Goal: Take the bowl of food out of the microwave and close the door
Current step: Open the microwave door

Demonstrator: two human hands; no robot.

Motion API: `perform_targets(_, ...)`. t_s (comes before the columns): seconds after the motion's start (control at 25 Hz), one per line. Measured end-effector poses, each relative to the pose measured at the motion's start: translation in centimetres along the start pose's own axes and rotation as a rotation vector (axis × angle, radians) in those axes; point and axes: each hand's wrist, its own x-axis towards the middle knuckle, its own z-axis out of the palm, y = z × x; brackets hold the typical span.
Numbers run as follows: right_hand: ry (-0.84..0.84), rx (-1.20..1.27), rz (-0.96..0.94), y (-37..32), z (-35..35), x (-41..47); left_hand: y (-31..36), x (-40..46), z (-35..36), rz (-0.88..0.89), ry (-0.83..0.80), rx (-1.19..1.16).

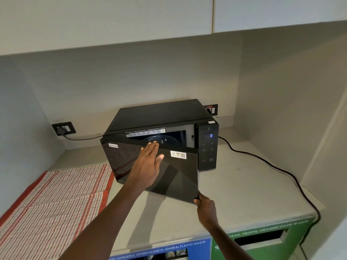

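**Microwave door partly open, bowl not yet out**

Head view: a black microwave point(161, 136) sits on a grey counter point(234, 184). Its door point(169, 171), hinged at the left, stands partly open. The left hand point(148, 164) lies flat and open against the door's front. The right hand point(205, 207) pinches the door's lower free corner. Inside, something round shows dimly; whether it is the bowl is unclear. Removal and closing remain.

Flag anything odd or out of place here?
Nothing spilled or damaged. The microwave door is partly open, left hand flat on its front, right hand at its lower corner. No bowl is visible inside or on the counter.
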Motion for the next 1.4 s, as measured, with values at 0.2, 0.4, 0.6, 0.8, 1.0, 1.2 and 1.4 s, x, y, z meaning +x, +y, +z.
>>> perform_targets(0.2, -0.037, 0.006, -0.025, -0.8, 0.0, -3.7, 0.2, -2.3, -1.2, -0.035, -0.004, -0.066)
perform_targets(0.4, -0.031, -0.025, -0.058, -1.8, 0.5, -7.6, 0.1, -3.3, -3.0, -0.128, -0.014, -0.166)
perform_targets(0.6, -0.076, -0.042, -0.118, -2.7, 0.7, -10.5, 0.5, -5.3, -4.7, -0.222, -0.083, -0.110)
perform_targets(0.8, -0.147, 0.051, -0.141, -3.4, 1.1, -12.6, 1.5, -7.6, -5.8, -0.293, -0.049, -0.229)
perform_targets(1.0, -0.231, 0.053, -0.220, -4.6, 2.6, -14.6, 0.6, -9.7, -6.8, -0.340, -0.028, -0.277)
perform_targets(1.2, -0.356, 0.017, -0.296, -6.9, 4.7, -16.9, -0.8, -11.5, -8.4, -0.367, -0.018, -0.293)
perform_targets(1.4, -0.401, -0.064, -0.366, -8.9, 7.2, -18.8, -2.8, -13.3, -9.9, -0.415, -0.065, -0.265)
